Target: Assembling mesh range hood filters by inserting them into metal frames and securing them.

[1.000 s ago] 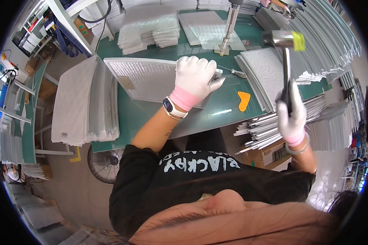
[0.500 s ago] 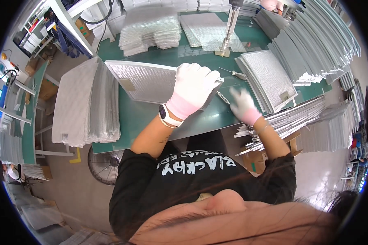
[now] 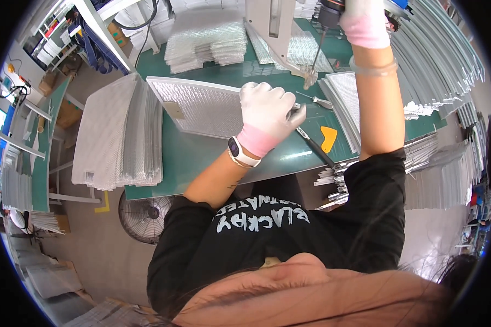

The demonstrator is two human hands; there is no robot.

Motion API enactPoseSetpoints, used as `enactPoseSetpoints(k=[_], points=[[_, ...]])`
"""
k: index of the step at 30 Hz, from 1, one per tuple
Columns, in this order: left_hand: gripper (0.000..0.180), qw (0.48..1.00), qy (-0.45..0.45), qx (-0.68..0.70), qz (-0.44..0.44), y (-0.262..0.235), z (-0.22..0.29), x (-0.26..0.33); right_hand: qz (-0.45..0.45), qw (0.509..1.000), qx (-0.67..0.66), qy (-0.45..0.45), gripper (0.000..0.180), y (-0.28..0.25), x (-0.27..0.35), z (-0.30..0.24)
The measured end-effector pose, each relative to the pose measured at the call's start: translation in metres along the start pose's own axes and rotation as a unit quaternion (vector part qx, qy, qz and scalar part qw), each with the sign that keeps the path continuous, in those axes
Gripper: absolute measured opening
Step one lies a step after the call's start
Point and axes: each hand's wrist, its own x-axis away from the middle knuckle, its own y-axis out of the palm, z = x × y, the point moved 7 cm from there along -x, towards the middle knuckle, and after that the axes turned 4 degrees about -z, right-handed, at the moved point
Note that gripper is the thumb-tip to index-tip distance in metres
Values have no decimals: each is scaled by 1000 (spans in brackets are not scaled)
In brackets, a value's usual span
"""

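Observation:
My left hand [image 3: 267, 111], in a white glove with a pink cuff, is closed on the upper edge of a framed mesh panel [image 3: 204, 111]. That panel stands tilted on the green table and bears a small tan patch. My right hand [image 3: 364, 22], gloved the same way, is raised at the top edge, against a powered screwdriver [image 3: 329, 16] with a long thin bit pointing down. Its fingers are partly cut off by the frame edge. Beside the tool is a grey metal stand arm [image 3: 273, 32]. A hand screwdriver [image 3: 323, 102] lies right of my left hand.
A yellow scraper [image 3: 328, 138] and a black-handled tool [image 3: 317, 148] lie on the green table [image 3: 245, 169]. Stacked mesh panels [image 3: 106, 131] stand at left, more panels [image 3: 341, 98] at right. Mesh sheets [image 3: 204, 43] lie at the back. A floor fan [image 3: 146, 218] stands below.
My right hand has risen from the table's right side to the powered screwdriver, which has shifted and tilted with its stand arm. The scraper now shows. My left hand keeps its hold.

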Motion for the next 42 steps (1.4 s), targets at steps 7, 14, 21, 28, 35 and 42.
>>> enactPoseSetpoints(k=[7,14,21,28,35,42], points=[[26,1000,22,16,-11,-10,-3,7,17,994,98,-41,64,-10,29,-20],[36,807,72,498,310,-122,-93,22,-133,837,516,-123,61,-55,163,44],[45,446,9,888,115,13,-159,22,-135,889,193,392,55,-120,281,177],[51,882,-302,360,45,-52,-152,121,318,828,257,384,46,-287,370,154],[53,712,-296,-620,-145,-259,-145,160,460,783,294,298,36,-420,380,145],[70,661,-563,-388,-308,-282,-209,211,433,699,373,430,46,-445,374,162]])
